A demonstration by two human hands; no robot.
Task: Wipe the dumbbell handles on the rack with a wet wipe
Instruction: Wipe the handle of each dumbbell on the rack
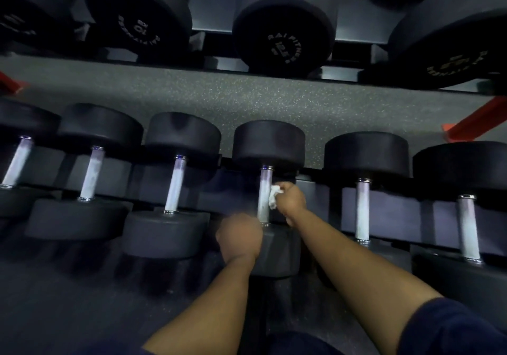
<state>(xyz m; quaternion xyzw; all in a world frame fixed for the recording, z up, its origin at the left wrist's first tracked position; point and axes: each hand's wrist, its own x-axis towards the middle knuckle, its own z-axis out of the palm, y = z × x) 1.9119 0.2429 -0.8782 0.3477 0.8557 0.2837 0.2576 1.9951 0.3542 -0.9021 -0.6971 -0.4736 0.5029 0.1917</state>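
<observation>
Several black dumbbells with pale metal handles lie side by side on the lower rack shelf [384,198]. My right hand [292,199] grips a crumpled white wet wipe [274,197] and holds it against the right side of the middle dumbbell's handle [264,190]. My left hand [240,238] rests in a fist on the near head [277,250] of that same dumbbell, just left of the handle's lower end. Its fingers are hidden, and the view is blurred.
Neighbouring handles stand to the left [175,184] and right [362,209] of the one being wiped. An upper shelf holds larger dumbbells, one marked 12.5 [282,25]. Speckled grey floor [219,97] shows between the shelves. Red rack frame parts [472,121] sit at the edges.
</observation>
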